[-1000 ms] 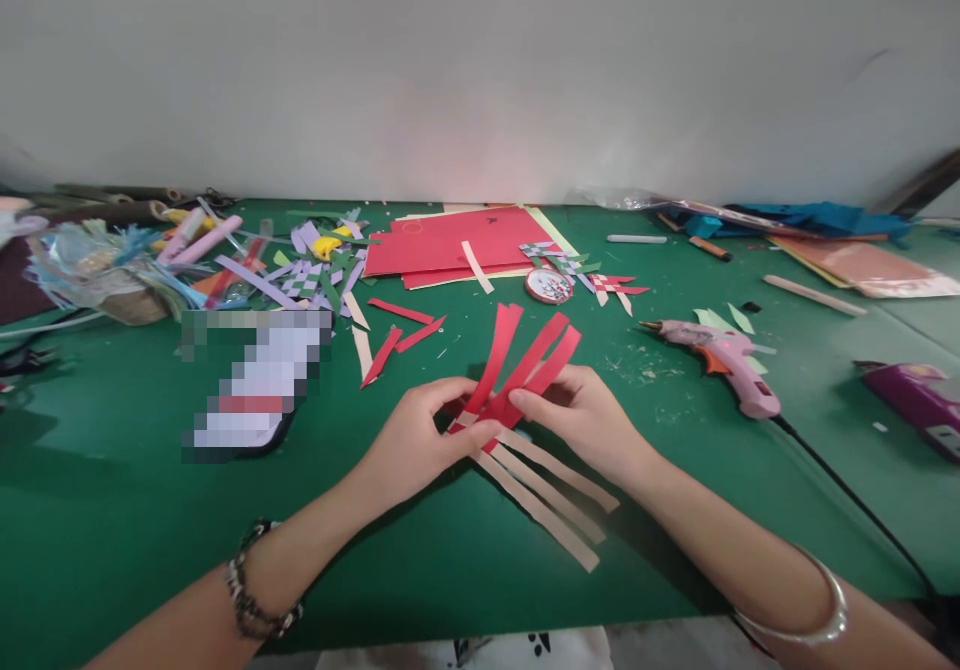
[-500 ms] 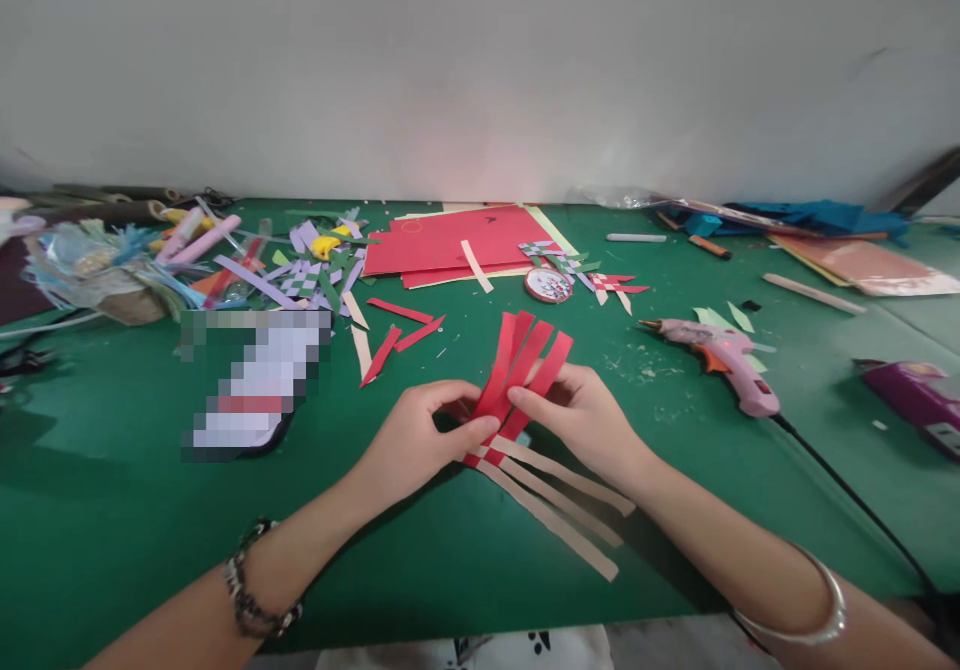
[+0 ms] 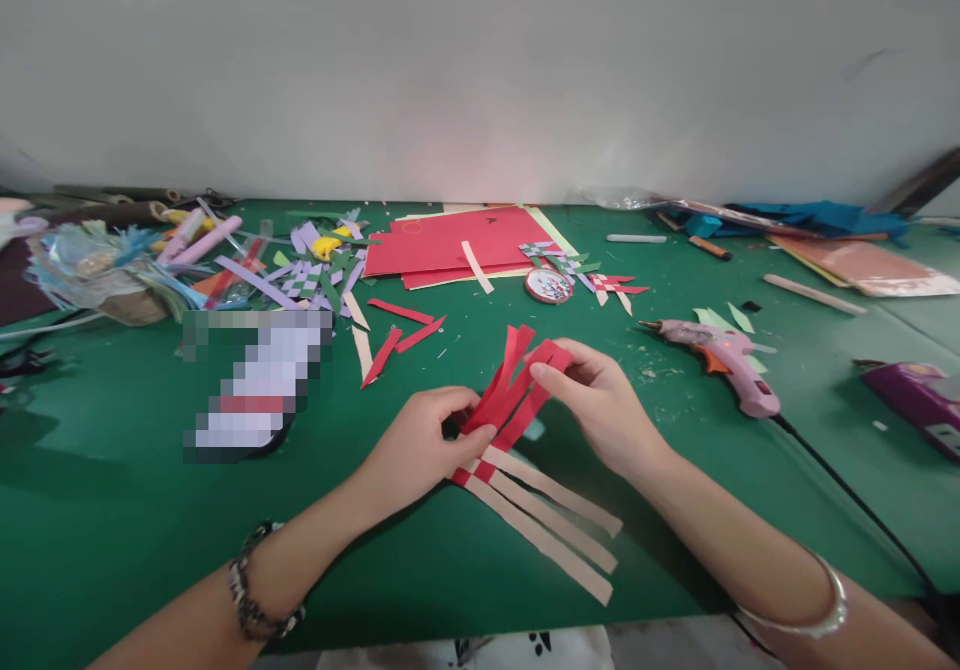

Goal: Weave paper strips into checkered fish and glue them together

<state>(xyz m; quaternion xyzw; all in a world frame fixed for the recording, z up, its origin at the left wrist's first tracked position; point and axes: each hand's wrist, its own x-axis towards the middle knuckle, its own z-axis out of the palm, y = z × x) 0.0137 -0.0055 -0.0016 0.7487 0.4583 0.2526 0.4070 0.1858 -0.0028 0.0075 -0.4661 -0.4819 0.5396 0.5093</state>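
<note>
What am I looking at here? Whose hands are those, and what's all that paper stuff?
The camera sits on a person's head and looks down, so you see that person's own two bare hands, no machine. The left hand pinches red paper strips where they cross tan paper strips. The right hand pinches the red strips' far ends. Below is a green table. On it lie a pink glue gun, red paper sheets and a heap of purple and green scraps.
</note>
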